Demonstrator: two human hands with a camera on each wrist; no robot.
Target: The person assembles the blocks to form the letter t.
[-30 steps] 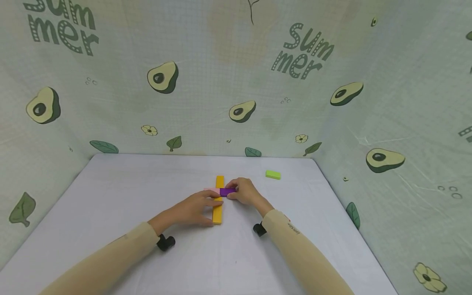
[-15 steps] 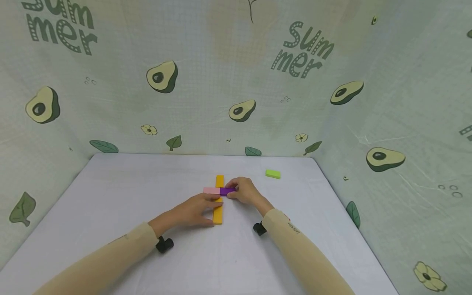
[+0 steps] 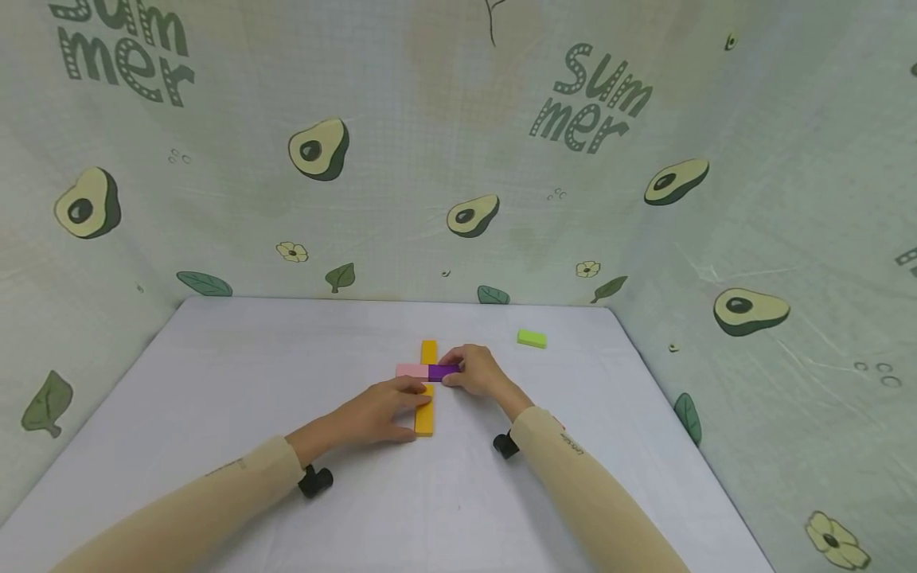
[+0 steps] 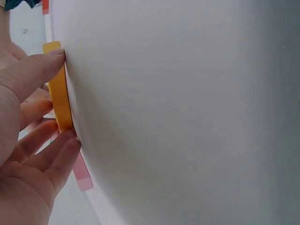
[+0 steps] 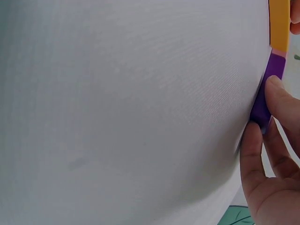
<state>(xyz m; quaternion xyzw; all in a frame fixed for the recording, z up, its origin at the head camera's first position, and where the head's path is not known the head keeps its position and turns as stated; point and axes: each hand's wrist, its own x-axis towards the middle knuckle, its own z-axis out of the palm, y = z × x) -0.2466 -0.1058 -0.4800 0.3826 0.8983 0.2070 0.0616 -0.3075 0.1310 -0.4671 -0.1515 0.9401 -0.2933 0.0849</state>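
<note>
In the head view, flat rectangular blocks lie in a cross on the white table. My left hand (image 3: pixel 376 410) holds the near orange block (image 3: pixel 424 419) from the left, the thumb at its near end and fingers towards the far end. My right hand (image 3: pixel 478 372) pinches the outer end of the purple block (image 3: pixel 438 372) between thumb and fingers. The purple block meets a pink block (image 3: pixel 411 371) end to end. Beyond them shows a far orange block (image 3: pixel 428 351). The left wrist view shows the orange block (image 4: pixel 59 89) under my thumb. Left fingers partly cover where the blocks meet.
A lime green block (image 3: pixel 532 339) lies apart at the back right of the white table (image 3: pixel 301 334). Patterned cloth walls (image 3: pixel 387 159) stand behind and at the sides. A small red item (image 4: pixel 45 6) shows at the left wrist view's top edge.
The left hand has shifted slightly towards the person, and its fingers have come off the pink block, which now shows more fully. The right hand stays on the purple block.
</note>
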